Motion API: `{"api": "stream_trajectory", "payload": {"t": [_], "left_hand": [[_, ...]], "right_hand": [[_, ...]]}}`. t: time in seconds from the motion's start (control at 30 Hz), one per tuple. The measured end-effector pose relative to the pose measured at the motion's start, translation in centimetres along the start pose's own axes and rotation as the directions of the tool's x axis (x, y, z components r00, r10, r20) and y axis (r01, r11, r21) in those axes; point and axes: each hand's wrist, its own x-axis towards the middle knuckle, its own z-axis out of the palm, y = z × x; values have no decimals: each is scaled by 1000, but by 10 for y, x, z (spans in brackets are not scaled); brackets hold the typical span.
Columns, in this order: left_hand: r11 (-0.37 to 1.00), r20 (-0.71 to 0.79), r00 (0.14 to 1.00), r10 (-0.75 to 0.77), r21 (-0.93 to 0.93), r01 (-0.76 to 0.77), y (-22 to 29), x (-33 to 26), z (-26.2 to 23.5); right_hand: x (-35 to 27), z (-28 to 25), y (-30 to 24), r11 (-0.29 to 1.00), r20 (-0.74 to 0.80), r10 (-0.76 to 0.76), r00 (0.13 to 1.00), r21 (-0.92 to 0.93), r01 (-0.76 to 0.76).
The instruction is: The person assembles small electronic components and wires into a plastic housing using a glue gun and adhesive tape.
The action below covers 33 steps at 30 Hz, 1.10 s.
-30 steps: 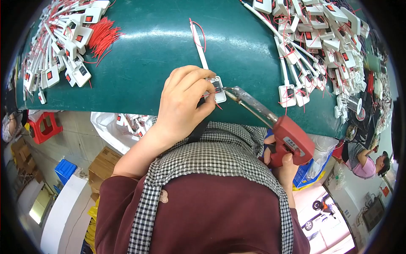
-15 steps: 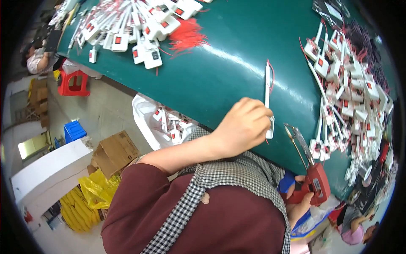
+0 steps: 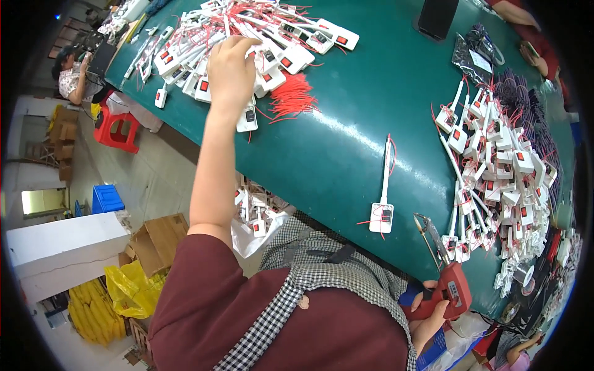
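The left hand (image 3: 230,69) is stretched out toward eleven o'clock, fingers curled down into the heap of white plastic switch modules with red wire tails (image 3: 247,37) at the far corner of the dark green table (image 3: 346,142). It seems to be closing on one piece of the heap, but its own back hides the fingertips, so I cannot tell whether anything is pinched yet. Judging by how the parts are sorted, that heap serves as unworked stock, kept within a full reach of the arm.

The right hand (image 3: 433,309) sits low at five o'clock, just off the table's near edge, wrapped tight around the red-handled cutting pliers (image 3: 445,272); the metal nose points up onto the table, likely kept ready there.

A single white switch module on a long white stem with a red wire (image 3: 383,204) lies alone at the middle of the table, apart from both heaps, close to the pliers' tip. At three o'clock spreads a second pile of white stemmed modules (image 3: 495,179), laid roughly parallel. A loose bundle of red wires (image 3: 291,99) lies just beside the left heap.
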Motion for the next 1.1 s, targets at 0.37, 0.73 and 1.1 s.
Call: {"api": "stream_trajectory", "payload": {"t": [0.37,0.73,1.1], "left_hand": [[867,504,740,446,-36,-498,-14,52,-10],[483,382,487,785,113,-868,-38,64,-3],[556,73,552,830,-174,-813,64,-27,11]], "right_hand": [[-2,6,-3,1000,-23,-5,1000,24,5],[-7,3,-6,996,-66,-4,998,84,10],[62,82,8,362,662,170,730,647,-671]]}}
